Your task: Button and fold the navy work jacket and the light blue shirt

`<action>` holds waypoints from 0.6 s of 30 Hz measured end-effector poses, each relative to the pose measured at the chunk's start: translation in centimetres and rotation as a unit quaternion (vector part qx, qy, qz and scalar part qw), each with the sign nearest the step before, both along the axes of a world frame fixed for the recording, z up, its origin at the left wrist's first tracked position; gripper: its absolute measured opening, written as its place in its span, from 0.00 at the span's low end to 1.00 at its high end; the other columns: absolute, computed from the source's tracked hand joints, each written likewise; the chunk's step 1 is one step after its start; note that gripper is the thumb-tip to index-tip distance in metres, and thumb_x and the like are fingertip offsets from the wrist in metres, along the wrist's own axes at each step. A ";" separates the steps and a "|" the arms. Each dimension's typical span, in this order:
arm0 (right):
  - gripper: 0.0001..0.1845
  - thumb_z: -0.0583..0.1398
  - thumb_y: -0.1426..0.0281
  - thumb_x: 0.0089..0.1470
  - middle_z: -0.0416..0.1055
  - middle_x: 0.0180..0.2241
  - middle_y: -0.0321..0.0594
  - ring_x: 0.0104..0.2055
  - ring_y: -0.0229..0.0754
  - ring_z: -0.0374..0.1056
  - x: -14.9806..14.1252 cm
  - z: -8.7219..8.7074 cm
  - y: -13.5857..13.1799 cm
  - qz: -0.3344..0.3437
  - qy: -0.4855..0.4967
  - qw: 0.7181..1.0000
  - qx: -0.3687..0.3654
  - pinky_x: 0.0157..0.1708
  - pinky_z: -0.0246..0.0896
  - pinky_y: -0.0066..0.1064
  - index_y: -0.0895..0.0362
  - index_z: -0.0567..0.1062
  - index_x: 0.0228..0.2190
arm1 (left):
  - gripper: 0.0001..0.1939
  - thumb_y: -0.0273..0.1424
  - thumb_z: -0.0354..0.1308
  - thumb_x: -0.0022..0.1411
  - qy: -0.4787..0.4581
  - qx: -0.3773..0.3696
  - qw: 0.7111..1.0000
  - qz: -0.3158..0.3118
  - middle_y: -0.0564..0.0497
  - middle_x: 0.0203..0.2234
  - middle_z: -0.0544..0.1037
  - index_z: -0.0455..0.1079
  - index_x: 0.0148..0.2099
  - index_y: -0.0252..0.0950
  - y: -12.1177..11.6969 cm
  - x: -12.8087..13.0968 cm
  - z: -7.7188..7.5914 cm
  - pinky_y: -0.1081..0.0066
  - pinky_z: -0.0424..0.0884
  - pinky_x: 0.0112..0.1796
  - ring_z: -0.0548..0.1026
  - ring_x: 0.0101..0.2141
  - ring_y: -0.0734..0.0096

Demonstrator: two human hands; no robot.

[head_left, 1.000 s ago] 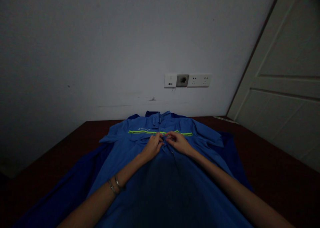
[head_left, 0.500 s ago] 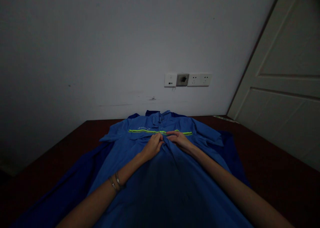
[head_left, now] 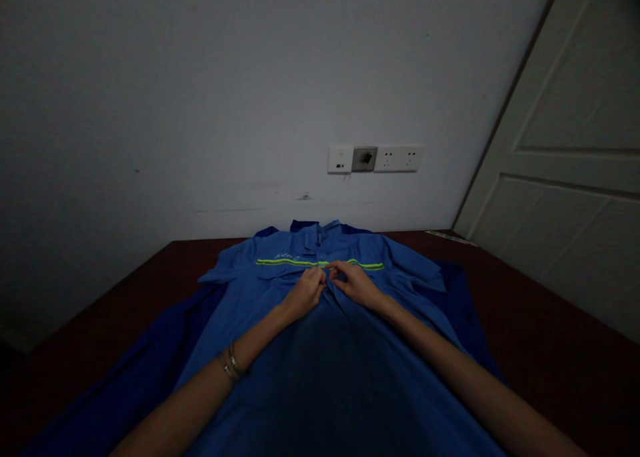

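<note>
A light blue short-sleeved work shirt point(head_left: 240, 310) lies face up, its collar toward the wall and a yellow-green stripe point(head_left: 280, 262) across its chest. My left hand point(head_left: 306, 291) is closed in a pinch on the shirt's front opening, just below the stripe. Close beside it, my right hand point(head_left: 354, 283) has its fingers curled in at the same edge of cloth. Whatever lies between the fingertips is too small and dark to make out. Beneath the shirt is a darker blue garment point(head_left: 145, 350), showing at both sides and behind the collar.
The garments rest on a dark red-brown surface point(head_left: 540, 323) that meets a pale wall point(head_left: 225, 110). Sockets point(head_left: 397, 159) are set in the wall above the collar. A white panelled door point(head_left: 575, 197) stands at the right. A thin pale strip point(head_left: 450, 237) lies near its foot.
My right hand has shifted slightly left, closer to my left hand, and its fingers have curled in. The left hand keeps its pinch on the shirt, nearly still.
</note>
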State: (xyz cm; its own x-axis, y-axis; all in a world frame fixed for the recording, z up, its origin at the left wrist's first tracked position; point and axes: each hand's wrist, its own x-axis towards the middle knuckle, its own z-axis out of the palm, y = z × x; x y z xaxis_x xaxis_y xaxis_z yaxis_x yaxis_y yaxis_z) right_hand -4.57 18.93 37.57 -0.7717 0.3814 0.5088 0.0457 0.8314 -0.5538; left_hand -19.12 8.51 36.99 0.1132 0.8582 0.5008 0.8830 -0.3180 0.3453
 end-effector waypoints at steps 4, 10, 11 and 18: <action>0.20 0.56 0.78 0.48 0.70 0.34 0.39 0.40 0.41 0.64 0.2 0.2 -0.4 -0.025 -0.044 0.997 0.051 0.42 0.56 0.32 0.56 0.66 0.45 | 0.06 0.21 0.48 0.56 0.017 -0.024 0.999 -0.035 0.48 0.34 0.68 0.60 0.37 0.34 -0.1 -0.4 1.2 0.67 0.63 0.41 0.65 0.37 0.67; 0.21 0.54 0.78 0.50 0.67 0.35 0.41 0.39 0.41 0.63 0.5 1.0 -1.4 -0.055 -0.071 0.992 0.093 0.40 0.56 0.32 0.56 0.64 0.47 | 0.13 0.22 0.52 0.53 0.042 0.029 0.998 -0.036 0.47 0.40 0.66 0.67 0.42 0.36 -0.6 -1.7 4.3 0.64 0.61 0.46 0.63 0.43 0.65; 0.22 0.54 0.78 0.50 0.67 0.35 0.41 0.39 0.41 0.63 0.5 1.1 -1.5 -0.056 -0.069 0.992 0.093 0.41 0.56 0.32 0.56 0.63 0.48 | 0.12 0.24 0.53 0.54 0.044 0.031 0.998 -0.039 0.47 0.40 0.67 0.68 0.42 0.36 -0.7 -1.7 4.4 0.63 0.61 0.45 0.63 0.43 0.65; 0.23 0.55 0.78 0.49 0.68 0.34 0.39 0.41 0.41 0.63 0.4 0.8 -1.2 -0.050 -0.044 0.996 0.057 0.44 0.56 0.34 0.55 0.61 0.49 | 0.07 0.26 0.50 0.59 0.126 0.005 0.990 -0.058 0.47 0.40 0.68 0.70 0.38 0.36 -1.0 -1.3 3.6 0.64 0.61 0.45 0.62 0.42 0.66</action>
